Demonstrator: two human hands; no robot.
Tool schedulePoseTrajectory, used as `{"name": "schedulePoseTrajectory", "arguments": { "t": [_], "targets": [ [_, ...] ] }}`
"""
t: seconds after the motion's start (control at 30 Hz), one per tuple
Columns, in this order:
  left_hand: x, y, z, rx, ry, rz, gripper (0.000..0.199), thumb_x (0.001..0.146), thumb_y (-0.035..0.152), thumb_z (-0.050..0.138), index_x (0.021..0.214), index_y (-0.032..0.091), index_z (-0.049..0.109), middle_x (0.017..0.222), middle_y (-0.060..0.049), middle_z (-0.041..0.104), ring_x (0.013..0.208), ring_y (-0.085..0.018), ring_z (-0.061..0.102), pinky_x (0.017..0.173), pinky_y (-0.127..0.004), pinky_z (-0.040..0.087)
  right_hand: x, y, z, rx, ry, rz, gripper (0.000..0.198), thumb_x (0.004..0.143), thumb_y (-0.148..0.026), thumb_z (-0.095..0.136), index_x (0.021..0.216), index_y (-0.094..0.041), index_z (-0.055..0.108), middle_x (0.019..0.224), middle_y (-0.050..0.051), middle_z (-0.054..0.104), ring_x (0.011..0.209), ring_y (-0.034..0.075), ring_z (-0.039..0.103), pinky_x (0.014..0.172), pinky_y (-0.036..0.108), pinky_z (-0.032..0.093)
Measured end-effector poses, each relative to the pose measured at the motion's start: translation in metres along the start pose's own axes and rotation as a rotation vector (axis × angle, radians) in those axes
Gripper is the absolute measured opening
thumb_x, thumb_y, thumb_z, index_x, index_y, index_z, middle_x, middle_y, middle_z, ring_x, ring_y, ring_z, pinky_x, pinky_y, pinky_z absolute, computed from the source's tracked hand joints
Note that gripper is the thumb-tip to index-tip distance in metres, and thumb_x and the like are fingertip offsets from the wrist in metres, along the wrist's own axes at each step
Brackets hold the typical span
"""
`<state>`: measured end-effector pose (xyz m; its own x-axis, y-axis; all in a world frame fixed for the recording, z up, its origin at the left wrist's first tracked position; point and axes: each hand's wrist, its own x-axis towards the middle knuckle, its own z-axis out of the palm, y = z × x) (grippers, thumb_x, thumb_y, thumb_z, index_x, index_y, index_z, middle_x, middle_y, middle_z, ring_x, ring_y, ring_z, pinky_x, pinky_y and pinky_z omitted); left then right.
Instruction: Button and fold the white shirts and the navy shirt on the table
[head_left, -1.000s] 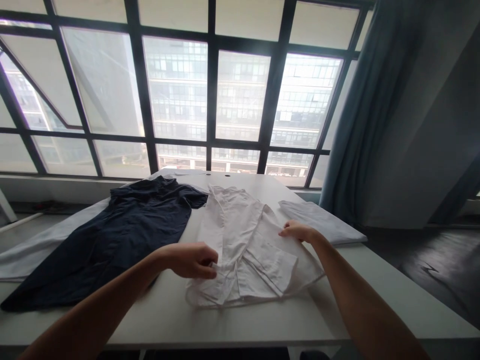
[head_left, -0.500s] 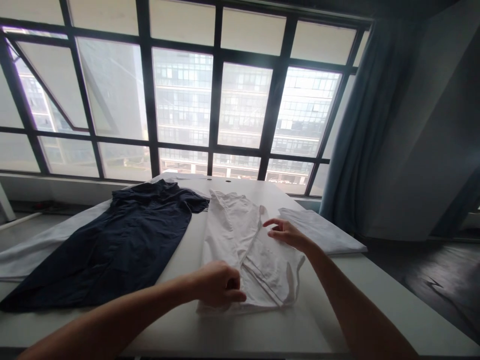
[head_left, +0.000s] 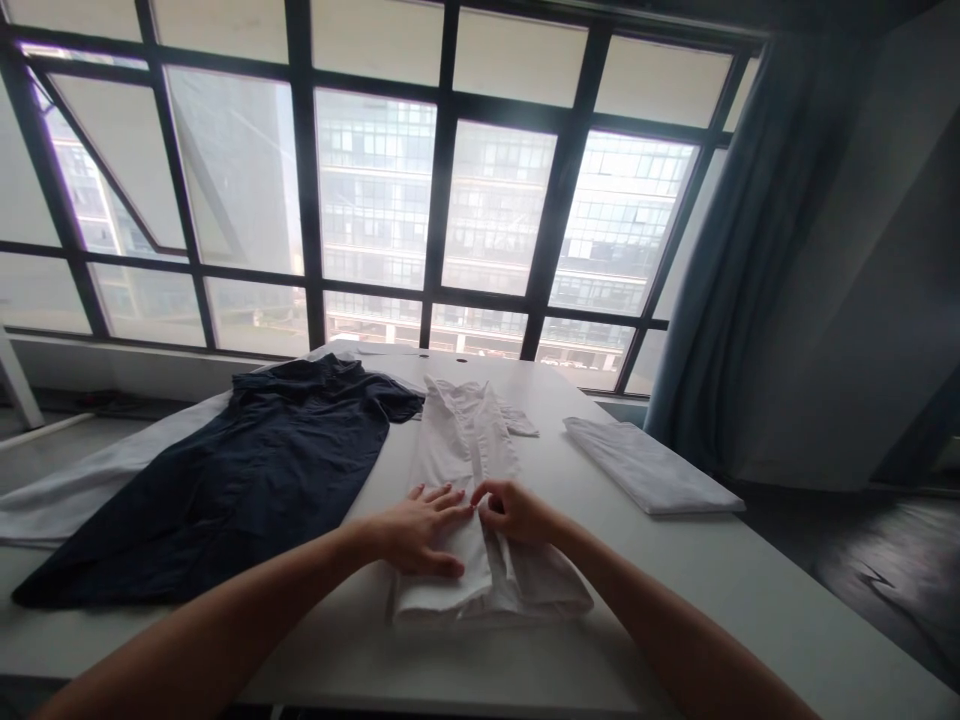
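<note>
A white shirt (head_left: pixel 457 450) lies on the table in front of me, narrowed by a fold along its right side. My left hand (head_left: pixel 421 530) rests flat on its lower part, fingers spread. Close beside it, my right hand (head_left: pixel 519 512) is closed, with curled fingers pinching the shirt's cloth near the middle. Part of the folded cloth is hidden beneath both hands. A short piece of the shirt, apparently a sleeve (head_left: pixel 519 421), sticks out at the upper right.
A dark navy garment (head_left: pixel 247 490) is spread out to the left, over some white cloth (head_left: pixel 112 465). On the right of the white table (head_left: pixel 660 590) lies a folded white garment (head_left: pixel 651 466). Behind are windows and a blue-grey curtain (head_left: pixel 739 270).
The shirt's right side has been brought inward over its middle. My right hand moved left and down and closed; my left hand moved up and flattened out on the cloth.
</note>
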<state>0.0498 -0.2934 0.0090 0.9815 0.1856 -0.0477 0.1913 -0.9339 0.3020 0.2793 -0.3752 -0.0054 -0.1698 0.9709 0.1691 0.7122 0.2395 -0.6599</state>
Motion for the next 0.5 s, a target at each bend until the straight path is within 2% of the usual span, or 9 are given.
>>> {"name": "schedulePoseTrajectory", "arguments": {
  "t": [0.17, 0.33, 0.43, 0.5],
  "targets": [
    [-0.005, 0.015, 0.005, 0.000, -0.026, 0.060, 0.114, 0.071, 0.073, 0.068, 0.159, 0.023, 0.017, 0.165, -0.018, 0.012, 0.150, -0.043, 0.005, 0.116, -0.066, 0.007, -0.003, -0.001, -0.013, 0.147, -0.145, 0.010, 0.030, 0.084, -0.037, 0.064, 0.105, -0.016, 0.061, 0.056, -0.009, 0.046, 0.050, 0.007, 0.035, 0.049, 0.020, 0.028],
    [-0.008, 0.022, 0.007, -0.007, -0.057, 0.080, 0.113, 0.071, 0.070, 0.071, 0.159, 0.023, 0.019, 0.165, -0.018, 0.010, 0.150, -0.042, 0.008, 0.117, -0.066, 0.007, -0.005, -0.004, -0.012, 0.277, -0.211, 0.000, 0.041, 0.082, -0.050, 0.070, 0.104, -0.018, 0.057, 0.059, -0.009, 0.051, 0.051, 0.007, 0.039, 0.050, 0.020, 0.031],
    [-0.011, 0.021, 0.000, -0.014, -0.106, 0.069, 0.115, 0.067, 0.069, 0.074, 0.159, 0.023, 0.021, 0.164, -0.018, 0.014, 0.150, -0.041, 0.012, 0.117, -0.064, 0.012, -0.005, -0.004, -0.009, 0.291, -0.272, -0.021, 0.044, 0.082, -0.052, 0.069, 0.106, -0.017, 0.058, 0.063, -0.006, 0.057, 0.053, 0.009, 0.045, 0.051, 0.021, 0.037],
    [-0.014, 0.016, -0.007, -0.040, -0.109, 0.087, 0.103, 0.072, 0.066, 0.072, 0.155, 0.022, 0.032, 0.161, -0.017, 0.026, 0.148, -0.038, 0.024, 0.118, -0.056, 0.022, -0.004, -0.002, -0.010, 0.223, -0.226, -0.043, 0.039, 0.084, -0.052, 0.067, 0.100, -0.016, 0.063, 0.069, -0.001, 0.063, 0.059, 0.012, 0.054, 0.056, 0.024, 0.044]
  ]
}}
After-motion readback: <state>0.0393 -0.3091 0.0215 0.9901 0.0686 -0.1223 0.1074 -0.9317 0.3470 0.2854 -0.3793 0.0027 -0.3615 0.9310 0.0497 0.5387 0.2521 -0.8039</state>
